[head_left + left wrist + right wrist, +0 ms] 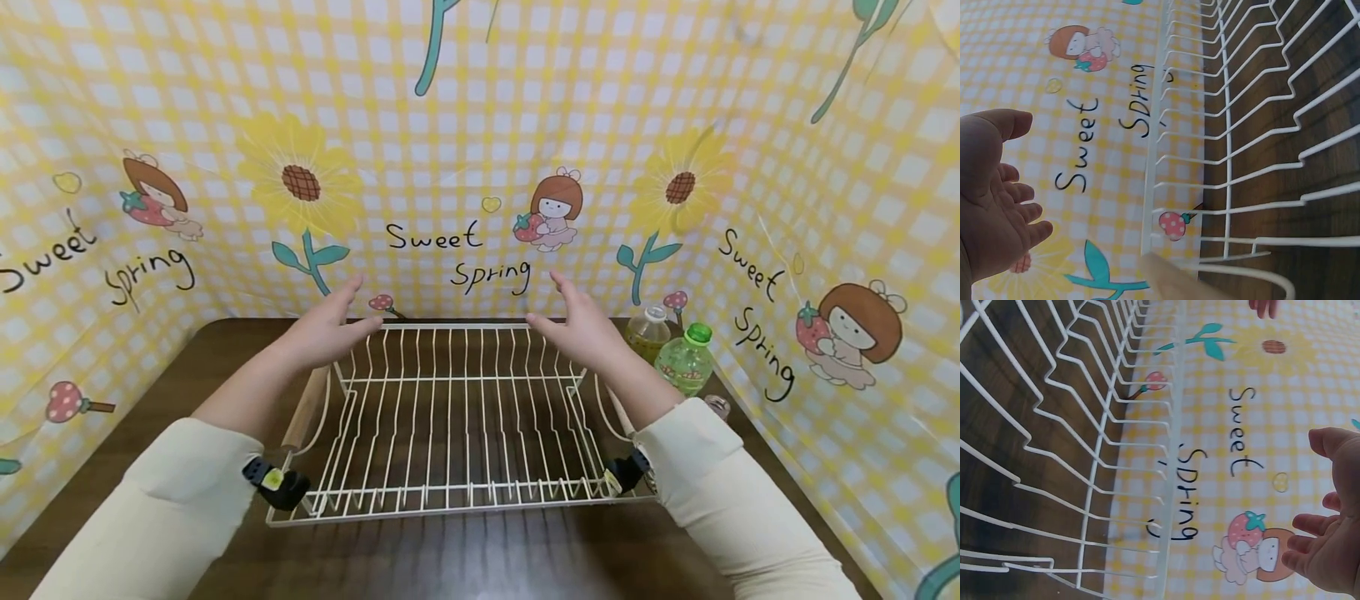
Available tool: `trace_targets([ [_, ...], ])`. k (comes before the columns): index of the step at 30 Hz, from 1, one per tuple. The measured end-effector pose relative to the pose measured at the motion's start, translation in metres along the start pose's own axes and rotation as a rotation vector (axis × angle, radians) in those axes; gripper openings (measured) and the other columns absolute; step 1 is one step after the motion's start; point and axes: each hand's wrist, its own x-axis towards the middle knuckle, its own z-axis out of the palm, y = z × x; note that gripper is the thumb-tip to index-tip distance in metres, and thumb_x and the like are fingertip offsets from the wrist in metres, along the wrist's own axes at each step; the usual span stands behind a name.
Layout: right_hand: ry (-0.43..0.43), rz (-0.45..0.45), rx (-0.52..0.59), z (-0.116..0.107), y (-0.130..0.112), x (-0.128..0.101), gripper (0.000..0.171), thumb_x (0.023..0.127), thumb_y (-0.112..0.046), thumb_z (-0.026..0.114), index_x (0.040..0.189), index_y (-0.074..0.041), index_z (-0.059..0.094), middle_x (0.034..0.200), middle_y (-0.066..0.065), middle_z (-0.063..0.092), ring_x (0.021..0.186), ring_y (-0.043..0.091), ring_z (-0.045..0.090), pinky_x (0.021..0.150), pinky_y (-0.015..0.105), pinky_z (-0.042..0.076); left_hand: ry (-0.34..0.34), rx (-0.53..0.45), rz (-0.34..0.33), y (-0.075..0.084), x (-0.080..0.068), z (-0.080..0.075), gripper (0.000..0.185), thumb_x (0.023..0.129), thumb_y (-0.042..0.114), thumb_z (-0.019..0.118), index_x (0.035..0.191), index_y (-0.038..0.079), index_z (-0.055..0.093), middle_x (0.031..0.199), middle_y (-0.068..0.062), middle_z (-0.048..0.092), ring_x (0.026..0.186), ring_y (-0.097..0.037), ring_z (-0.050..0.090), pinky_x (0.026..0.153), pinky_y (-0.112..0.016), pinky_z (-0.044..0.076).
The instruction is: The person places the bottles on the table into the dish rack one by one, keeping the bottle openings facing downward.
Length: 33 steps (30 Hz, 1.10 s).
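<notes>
A person's two arms in cream sleeves reach forward over a dark wooden desk (187,367), walled on three sides by a yellow checked cloth (465,108) printed with sunflowers and the words "Sweet Spring".

The left hand (326,329) hovers above the rack's far left corner, palm turned inward, fingers straight and relaxed, holding nothing. The wrist view shows the open palm clear of the wire.

Between and below the hands sits a white wire rack (457,417), flat on the desk, its far edge close to the cloth. A wooden handle (303,417) runs along its left side, under the left forearm.

The right hand (577,329) mirrors the left above the rack's far right corner, fingers spread loosely, empty and not touching the wire.

Two bottles stand just right of the rack by the right wrist: a white-capped one (647,332) behind a green-capped one (686,360).
</notes>
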Motion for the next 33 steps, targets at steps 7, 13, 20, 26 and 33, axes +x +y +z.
trace_targets([
  [7,0.002,-0.008,0.064,-0.012,0.004,-0.023,0.084,0.095,-0.050,0.057,0.159,-0.022,0.010,0.162,0.015,0.024,0.135,0.041,0.042,0.106,0.057,0.041,0.024,0.001,-0.025,-0.014,-0.020,-0.011,0.088,0.101,0.048,0.045,0.157,0.010,-0.012,0.163,-0.025,-0.003,0.143,-0.054,0.016,0.111,-0.067,0.024],
  [13,0.056,-0.022,0.113,-0.023,0.013,-0.044,0.082,0.096,-0.046,0.058,0.158,-0.018,0.013,0.162,0.015,0.022,0.148,0.037,0.022,0.116,0.060,0.025,0.047,-0.057,-0.045,-0.030,-0.039,-0.011,0.088,0.101,0.047,0.046,0.157,0.012,-0.012,0.163,-0.023,-0.005,0.145,-0.053,0.007,0.112,-0.069,0.019],
  [20,0.120,-0.028,0.165,-0.036,0.023,-0.070,0.079,0.097,-0.043,0.058,0.158,-0.019,0.014,0.163,0.013,0.020,0.148,0.038,0.021,0.117,0.060,0.021,0.070,-0.097,-0.067,-0.060,-0.055,0.002,0.087,0.102,0.045,0.046,0.156,0.006,-0.009,0.163,-0.024,-0.008,0.144,-0.055,0.004,0.112,-0.070,0.015],
  [26,0.147,0.003,0.173,-0.046,0.037,-0.092,0.081,0.096,-0.045,0.059,0.159,-0.021,0.012,0.164,0.013,0.018,0.147,0.043,0.019,0.113,0.066,0.022,0.063,-0.185,-0.092,-0.079,-0.064,0.018,0.083,0.103,0.038,0.046,0.156,0.001,-0.007,0.161,-0.030,-0.005,0.142,-0.058,0.006,0.110,-0.071,0.018],
  [33,0.251,-0.035,0.148,-0.049,0.058,-0.112,0.079,0.095,-0.033,0.064,0.157,-0.015,0.018,0.159,0.021,0.026,0.141,0.047,0.027,0.110,0.067,0.025,0.055,-0.314,-0.105,-0.089,-0.066,0.040,0.078,0.104,0.024,0.047,0.155,-0.003,-0.006,0.157,-0.037,-0.002,0.128,-0.052,0.040,0.081,-0.022,0.050],
])
